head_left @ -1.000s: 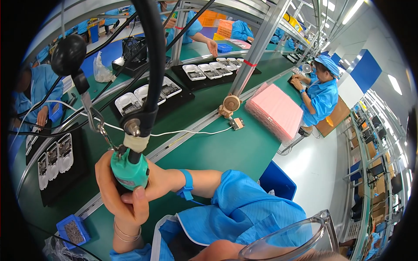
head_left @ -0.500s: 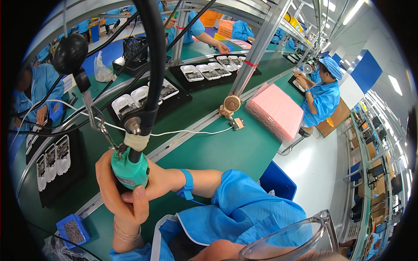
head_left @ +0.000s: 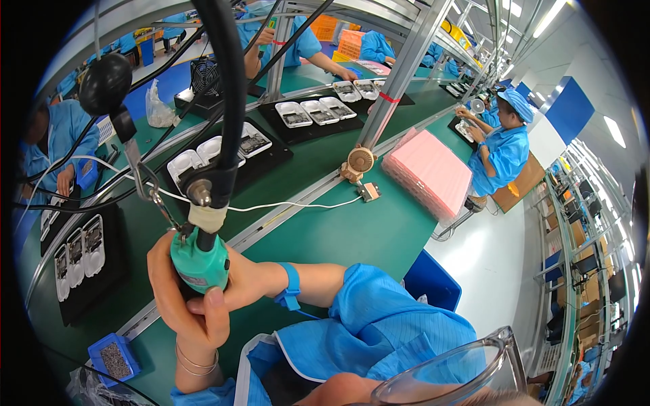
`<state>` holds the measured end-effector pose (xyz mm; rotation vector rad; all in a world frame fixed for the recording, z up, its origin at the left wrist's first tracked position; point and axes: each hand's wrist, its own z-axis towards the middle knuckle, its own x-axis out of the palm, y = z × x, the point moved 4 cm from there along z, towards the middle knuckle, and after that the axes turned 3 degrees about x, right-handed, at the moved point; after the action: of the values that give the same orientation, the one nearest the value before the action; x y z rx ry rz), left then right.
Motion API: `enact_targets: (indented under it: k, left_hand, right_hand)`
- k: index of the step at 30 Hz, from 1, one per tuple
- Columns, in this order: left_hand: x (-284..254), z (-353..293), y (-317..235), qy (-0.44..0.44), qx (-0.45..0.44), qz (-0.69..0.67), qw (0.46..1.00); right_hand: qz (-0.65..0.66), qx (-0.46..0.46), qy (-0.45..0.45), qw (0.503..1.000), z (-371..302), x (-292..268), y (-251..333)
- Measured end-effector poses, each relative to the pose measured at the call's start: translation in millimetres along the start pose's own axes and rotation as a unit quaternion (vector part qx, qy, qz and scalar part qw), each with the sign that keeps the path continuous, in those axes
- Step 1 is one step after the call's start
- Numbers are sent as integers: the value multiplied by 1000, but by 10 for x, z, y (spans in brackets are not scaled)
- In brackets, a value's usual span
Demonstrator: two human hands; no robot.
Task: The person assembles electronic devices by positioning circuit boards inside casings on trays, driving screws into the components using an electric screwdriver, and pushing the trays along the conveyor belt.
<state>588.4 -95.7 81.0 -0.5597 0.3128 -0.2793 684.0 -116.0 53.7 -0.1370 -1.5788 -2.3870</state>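
A green electric screwdriver (head_left: 201, 262) hangs from a thick black cable and a metal hook in front of me. My left hand (head_left: 170, 298), with thin bangles at its wrist, wraps round the left side of its body. From the right, my right hand (head_left: 245, 281) grips the same body, a blue wrist strap (head_left: 290, 287) above it. The tool's lower end is hidden behind my fingers. Left of my hands, white casings with dark parts (head_left: 77, 254) lie on a black board (head_left: 112, 287).
A blue bin of small metal pieces (head_left: 115, 361) stands at lower left. More casings (head_left: 315, 112) lie on boards farther along the green belt. A small fan (head_left: 359, 161), pink stacked sheets (head_left: 433, 172) and a metal post (head_left: 399, 88) are to the right. Co-workers sit around.
The boards with casings have slid slightly leftward along the belt. Across the belt, a co-worker's hand with a green tool has come into fuller view. My hands and the screwdriver shifted barely leftward.
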Motion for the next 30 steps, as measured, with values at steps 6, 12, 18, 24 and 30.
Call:
enact_targets:
  k: [6, 12, 18, 24, 30]
  left_hand:
    - [53, 22, -3, 42, 27, 28, 998]
    - [45, 66, 58, 30, -26, -21, 999]
    - [-182, 230, 244, -139, -25, -159, 977]
    - [-401, 264, 1290, -197, -181, -192, 944]
    - [-233, -200, 2473, -117, -383, -284, 871]
  right_hand:
    - [-8, -10, -2, 1000, 0, -55, 27]
    - [-26, -77, -7, 997, 4, -114, 56]
    - [-41, -2, 42, 998, 10, -175, 111]
    - [1, -9, -63, 998, 36, -410, 345]
    - [80, -124, -49, 988, 130, -633, 329]
